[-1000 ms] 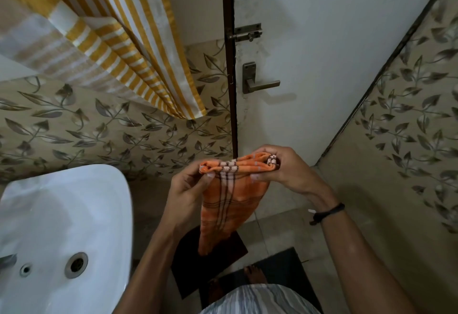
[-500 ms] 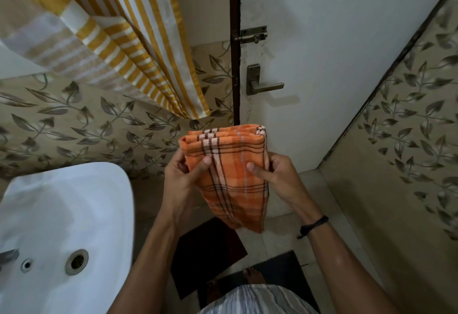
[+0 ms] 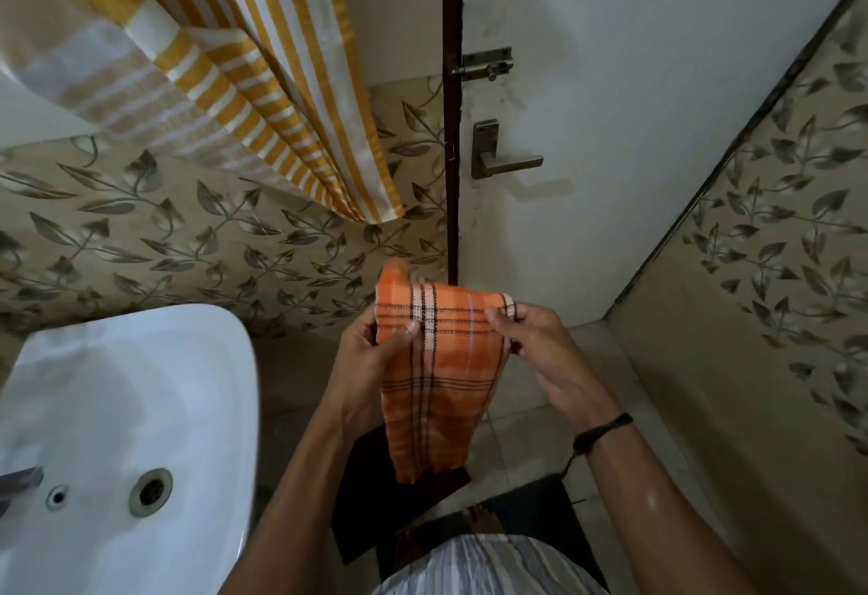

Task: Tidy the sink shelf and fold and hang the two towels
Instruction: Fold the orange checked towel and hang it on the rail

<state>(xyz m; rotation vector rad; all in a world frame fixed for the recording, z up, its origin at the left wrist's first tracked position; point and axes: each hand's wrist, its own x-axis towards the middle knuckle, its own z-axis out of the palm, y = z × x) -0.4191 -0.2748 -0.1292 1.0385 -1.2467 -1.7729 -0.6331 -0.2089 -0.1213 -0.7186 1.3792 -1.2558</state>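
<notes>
Now we pinch the folded orange checked towel [image 3: 437, 369] by its top corners, left hand [image 3: 371, 359] and right hand [image 3: 540, 350] both closed on it. It hangs between them, right of the white sink [image 3: 117, 406], below the yellow striped towel [image 3: 263, 91].

white sink [image 3: 141, 359], door handle [image 3: 505, 162] — latch [image 3: 486, 66]

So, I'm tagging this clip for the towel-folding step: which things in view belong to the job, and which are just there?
Part of the job:
orange checked towel, held by left hand and right hand
yellow striped towel, hanging on the wall

Just there:
sink
door handle
door bolt
dark floor mat
</notes>
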